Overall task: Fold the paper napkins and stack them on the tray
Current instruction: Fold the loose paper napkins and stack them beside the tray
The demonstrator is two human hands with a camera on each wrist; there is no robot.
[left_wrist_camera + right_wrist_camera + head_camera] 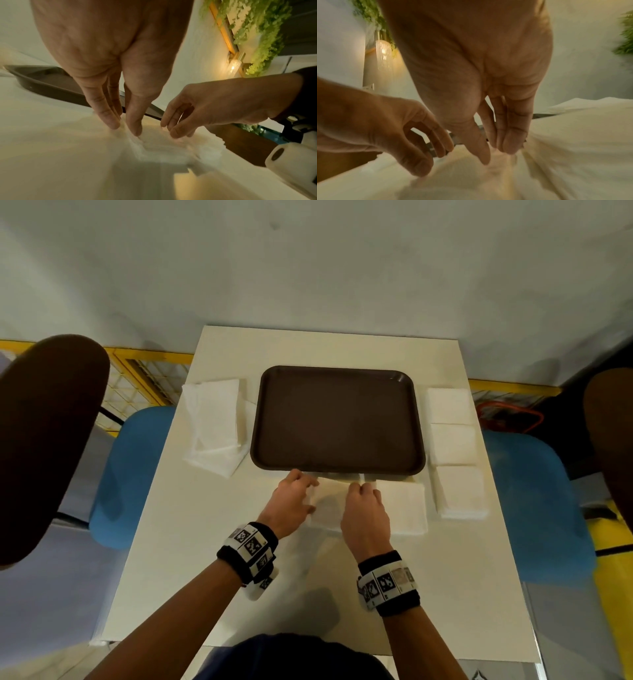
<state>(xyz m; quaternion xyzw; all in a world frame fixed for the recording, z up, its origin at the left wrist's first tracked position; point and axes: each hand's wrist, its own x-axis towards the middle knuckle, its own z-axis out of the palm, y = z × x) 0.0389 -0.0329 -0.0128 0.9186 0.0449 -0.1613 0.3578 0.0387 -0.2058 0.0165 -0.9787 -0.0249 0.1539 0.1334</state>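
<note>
Both wrists, banded with marker straps, sit nearest the head camera; beyond them the left hand [291, 498] and right hand [364, 508] work one napkin [329, 501] on the worktop [171, 542], just in front of the tray [337, 419] and touching its near rim. Left fingers [109, 119] and thumb pinch the napkin's left far corner. Right fingers [513, 142] appear to pinch its far edge likewise, though motion blur leaves this uncertain.

Tray: nothing on it. Left of tray: loose heap of unfolded napkins [214, 426]. Right of tray: three folded napkins [452, 446] in a row. Front right of tray: another folded napkin [404, 505], touching the one in hand.

Risks: thin tissue may tear if the two pinches pull apart. Far edge may catch on the tray rim. Right wrist may drag the neighbouring napkin askew. Uneven lift gives a crooked crease.

Views: head view alone shows layout and stacks. Left wrist view alone shows the bunched corner between finger and thumb; right wrist view is mostly blur.
</note>
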